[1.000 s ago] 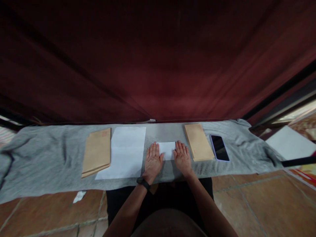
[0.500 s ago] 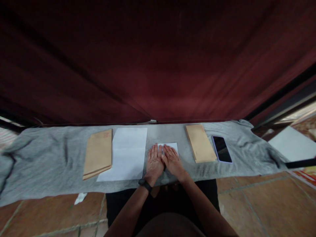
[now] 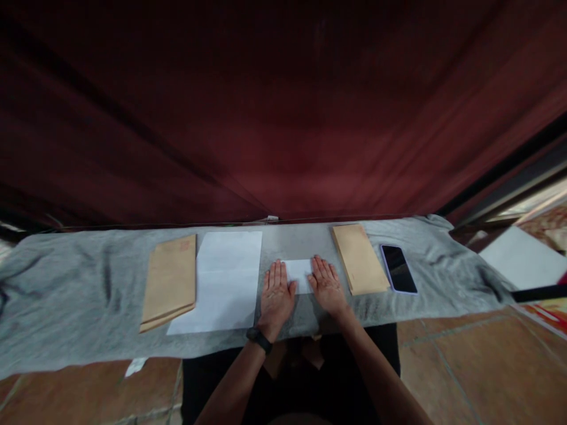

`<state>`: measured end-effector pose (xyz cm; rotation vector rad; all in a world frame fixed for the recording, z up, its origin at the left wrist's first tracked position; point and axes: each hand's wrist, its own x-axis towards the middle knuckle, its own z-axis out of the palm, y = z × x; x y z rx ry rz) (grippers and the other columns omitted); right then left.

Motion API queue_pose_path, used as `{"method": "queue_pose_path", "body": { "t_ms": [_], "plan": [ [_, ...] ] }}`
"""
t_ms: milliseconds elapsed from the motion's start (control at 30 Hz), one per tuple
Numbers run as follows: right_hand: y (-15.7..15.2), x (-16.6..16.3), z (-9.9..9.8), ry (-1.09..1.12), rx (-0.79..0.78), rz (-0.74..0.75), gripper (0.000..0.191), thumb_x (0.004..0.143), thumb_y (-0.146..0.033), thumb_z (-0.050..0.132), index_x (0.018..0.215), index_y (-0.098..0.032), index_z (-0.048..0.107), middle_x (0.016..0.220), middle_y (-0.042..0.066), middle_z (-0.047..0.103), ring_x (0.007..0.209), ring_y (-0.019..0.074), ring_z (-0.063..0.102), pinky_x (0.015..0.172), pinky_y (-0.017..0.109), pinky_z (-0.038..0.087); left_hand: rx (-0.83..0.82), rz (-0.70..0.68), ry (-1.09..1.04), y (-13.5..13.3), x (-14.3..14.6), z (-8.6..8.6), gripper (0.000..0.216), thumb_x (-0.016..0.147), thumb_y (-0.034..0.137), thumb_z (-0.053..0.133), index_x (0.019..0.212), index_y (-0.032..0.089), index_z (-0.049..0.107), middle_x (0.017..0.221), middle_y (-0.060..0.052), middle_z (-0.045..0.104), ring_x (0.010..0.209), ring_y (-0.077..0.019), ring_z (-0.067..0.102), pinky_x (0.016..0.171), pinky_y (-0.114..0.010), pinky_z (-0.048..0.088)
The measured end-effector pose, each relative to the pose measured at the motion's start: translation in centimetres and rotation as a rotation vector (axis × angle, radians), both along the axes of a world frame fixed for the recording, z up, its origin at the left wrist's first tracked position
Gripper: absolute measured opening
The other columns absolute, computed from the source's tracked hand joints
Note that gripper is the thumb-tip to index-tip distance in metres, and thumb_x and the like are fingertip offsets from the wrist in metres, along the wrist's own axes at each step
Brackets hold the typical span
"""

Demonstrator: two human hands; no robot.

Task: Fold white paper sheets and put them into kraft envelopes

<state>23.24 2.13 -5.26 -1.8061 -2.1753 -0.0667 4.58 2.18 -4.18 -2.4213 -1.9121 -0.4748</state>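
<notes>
A small folded white paper lies on the grey cloth in front of me. My left hand, with a black band on its wrist, lies flat with fingers stretched out on the paper's left end. My right hand lies flat and open on the paper's right end. Only the middle strip of the paper shows between the two hands.
A stack of white sheets and a pile of brown envelopes lie to the left. Another brown envelope pile and a dark phone lie to the right. A dark red curtain hangs behind. Tiled floor lies below.
Half a second ago my right hand lay over the middle of the paper next to the left hand. It has slid right to the paper's right end.
</notes>
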Motion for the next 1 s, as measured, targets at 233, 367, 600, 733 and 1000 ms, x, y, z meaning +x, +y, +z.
{"method": "queue_pose_path", "body": {
  "t_ms": [233,367,600,733,1000],
  "plan": [
    [-0.6,0.6,0.1,-0.028,-0.010,-0.059,0.055,0.107,-0.035,0.027,0.158,-0.014,0.033,0.160,0.010,0.038,0.149,0.0281,0.035,0.121,0.049,0.024,0.045,0.045,-0.040,-0.3,0.7,0.7,0.058,0.102,0.028,0.033,0.152,-0.001,0.036,0.158,-0.023,0.039,0.151,-0.0320,0.030,0.121,-0.054,0.030],
    [-0.7,0.6,0.2,-0.044,-0.017,-0.047,0.054,0.107,-0.034,0.028,0.156,-0.013,0.036,0.160,0.010,0.038,0.149,0.0284,0.033,0.121,0.048,0.024,0.003,-0.188,-0.047,-1.4,3.2,1.0,0.056,0.102,0.027,0.034,0.155,0.010,0.035,0.161,-0.013,0.037,0.153,-0.0255,0.027,0.123,-0.048,0.031],
    [-0.6,0.6,0.4,-0.046,-0.027,-0.043,0.053,0.106,-0.032,0.030,0.156,-0.013,0.037,0.161,0.009,0.037,0.150,0.0280,0.033,0.121,0.048,0.025,-0.063,-0.158,-0.001,-1.0,3.9,0.3,0.057,0.102,0.029,0.033,0.154,0.006,0.036,0.162,-0.016,0.035,0.152,-0.0263,0.028,0.124,-0.047,0.028],
    [-0.6,0.6,0.3,-0.017,-0.011,-0.053,0.054,0.106,-0.033,0.029,0.156,-0.013,0.036,0.160,0.010,0.038,0.148,0.0284,0.035,0.121,0.049,0.025,-0.032,-0.094,0.009,-0.4,1.6,0.2,0.057,0.103,0.031,0.031,0.153,0.003,0.037,0.161,-0.018,0.036,0.152,-0.0275,0.029,0.123,-0.048,0.029],
    [-0.8,-1.1,1.3,0.082,0.025,-0.103,0.053,0.106,-0.030,0.030,0.155,-0.009,0.038,0.158,0.014,0.041,0.148,0.0288,0.038,0.121,0.050,0.028,0.023,-0.045,0.004,-0.9,-0.4,0.2,0.060,0.102,0.031,0.032,0.154,0.001,0.034,0.159,-0.021,0.037,0.152,-0.0297,0.029,0.121,-0.051,0.031]
  ]
}}
